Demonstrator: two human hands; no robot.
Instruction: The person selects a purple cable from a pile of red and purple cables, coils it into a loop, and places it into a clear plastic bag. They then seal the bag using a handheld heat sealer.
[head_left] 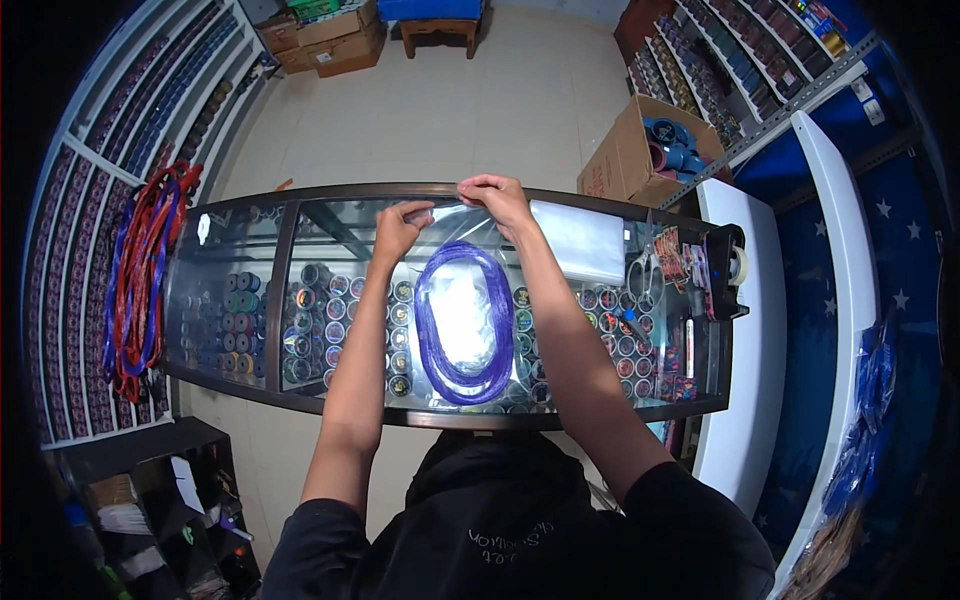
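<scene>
A clear plastic bag [455,222] lies on the glass counter, its far end pinched between the fingers of both hands. My left hand [400,228] grips the left part of that end, and my right hand [498,198] holds the right part, slightly farther off. Between my forearms rests a shiny purple coil of cord [428,335], looped into a long oval. It appears to be inside the bag, though glare hides the plastic's lower edge. A stack of clear bags [578,245] lies right of my right forearm.
Scissors [648,280], a tape dispenser [725,270] and a marker [690,345] sit at the counter's right end. Red and purple hanks [150,285] hang at the left. Spools show beneath the glass counter top [345,240]. An open cardboard box [620,160] stands beyond.
</scene>
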